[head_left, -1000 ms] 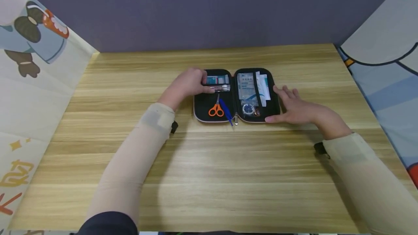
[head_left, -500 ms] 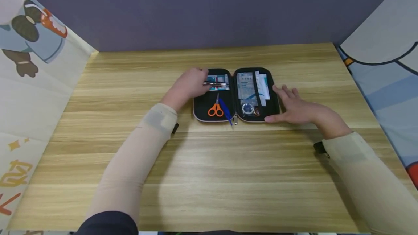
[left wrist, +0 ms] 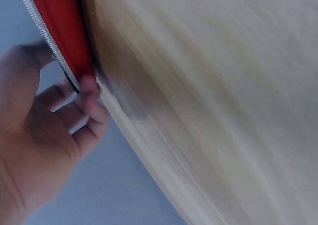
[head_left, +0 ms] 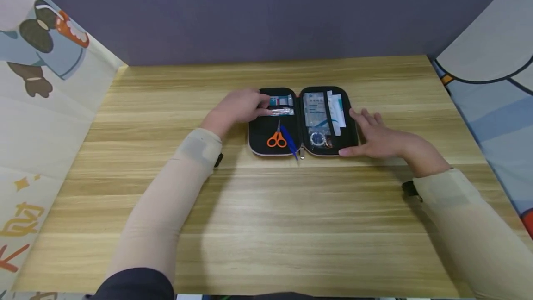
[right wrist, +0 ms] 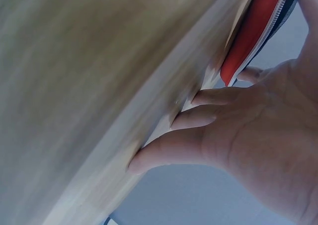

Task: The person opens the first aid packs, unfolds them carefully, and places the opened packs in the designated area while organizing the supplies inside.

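A black zip case point(head_left: 258, 140) lies open on the table, its red outer shell point(left wrist: 62, 26) showing in the left wrist view. My left hand point(head_left: 239, 108) reaches over its left half. The thumb and forefinger pinch the left end of a slim, shiny clear packet point(head_left: 283, 111) beside a black elastic band; the other fingers curl by the case's corner. Orange-handled scissors point(head_left: 277, 140) and a slim blue pointed tool point(head_left: 289, 142) lie below. My right hand point(head_left: 381, 142) rests with fingers spread at the right edge of the case, thumb at the near corner.
The right half holds clear and white packets point(head_left: 315, 109) under an elastic strap, and a round dial point(head_left: 318, 139). A zip pull point(head_left: 301, 152) hangs at the hinge. The wooden table point(head_left: 270, 226) meets a dark wall point(head_left: 266, 13) behind and printed panels at both sides.
Half a second ago, the left thumb and fingers held something slim, dark and silvery higher over the packets; now the shiny packet shows lower, below the band. The right hand stays put.
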The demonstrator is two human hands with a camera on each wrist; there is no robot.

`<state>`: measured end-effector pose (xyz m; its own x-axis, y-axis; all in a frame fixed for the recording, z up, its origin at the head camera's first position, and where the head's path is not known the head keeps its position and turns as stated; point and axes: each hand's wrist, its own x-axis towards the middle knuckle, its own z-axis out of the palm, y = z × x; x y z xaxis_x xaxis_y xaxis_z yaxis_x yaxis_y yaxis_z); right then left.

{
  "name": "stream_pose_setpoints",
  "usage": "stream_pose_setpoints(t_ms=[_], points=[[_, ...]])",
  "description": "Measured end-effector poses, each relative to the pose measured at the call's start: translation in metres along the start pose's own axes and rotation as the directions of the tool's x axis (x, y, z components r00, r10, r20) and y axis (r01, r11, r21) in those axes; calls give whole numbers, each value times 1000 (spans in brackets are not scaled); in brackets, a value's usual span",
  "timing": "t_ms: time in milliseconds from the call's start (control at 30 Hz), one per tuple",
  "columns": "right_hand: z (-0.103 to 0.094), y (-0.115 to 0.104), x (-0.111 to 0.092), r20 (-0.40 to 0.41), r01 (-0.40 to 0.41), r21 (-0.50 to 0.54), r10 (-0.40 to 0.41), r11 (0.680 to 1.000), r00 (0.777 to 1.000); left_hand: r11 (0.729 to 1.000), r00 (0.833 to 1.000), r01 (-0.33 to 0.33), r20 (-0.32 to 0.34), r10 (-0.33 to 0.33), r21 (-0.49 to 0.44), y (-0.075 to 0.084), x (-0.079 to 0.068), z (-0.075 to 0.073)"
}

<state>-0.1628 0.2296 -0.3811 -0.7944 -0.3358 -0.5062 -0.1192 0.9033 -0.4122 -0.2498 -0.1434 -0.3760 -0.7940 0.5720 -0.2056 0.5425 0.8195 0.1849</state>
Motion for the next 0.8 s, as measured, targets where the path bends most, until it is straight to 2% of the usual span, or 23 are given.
stream_pose_setpoints(t_ms=[133, 233, 400, 500, 633, 800], points=[[0, 0, 0, 4, -7, -1, 7, 1000, 1000, 999, 1000, 9, 19, -8, -36, -2, -1, 0], [0, 0, 0, 5, -6, 0, 6, 1000, 1000, 997, 999, 49, 21, -48, -54, -2, 1, 1], [0, 1, 0, 5, -2, -3, 2, 1000, 1000, 984, 991, 128, -18, -131, -122, -3, 6, 3], [0, 1, 0, 6, -5, -5, 5, 1000, 1000, 979, 987, 149, -47, -157, -138, -2, 8, 5], [1, 1, 0, 12, -7, 4, 7, 1000, 1000, 986, 989, 125, -59, -132, -113, -1, 10, 4], [1, 2, 0, 15, -6, 15, 6, 1000, 1000, 992, 996, 86, -32, -89, -98, -1, 11, 1]])
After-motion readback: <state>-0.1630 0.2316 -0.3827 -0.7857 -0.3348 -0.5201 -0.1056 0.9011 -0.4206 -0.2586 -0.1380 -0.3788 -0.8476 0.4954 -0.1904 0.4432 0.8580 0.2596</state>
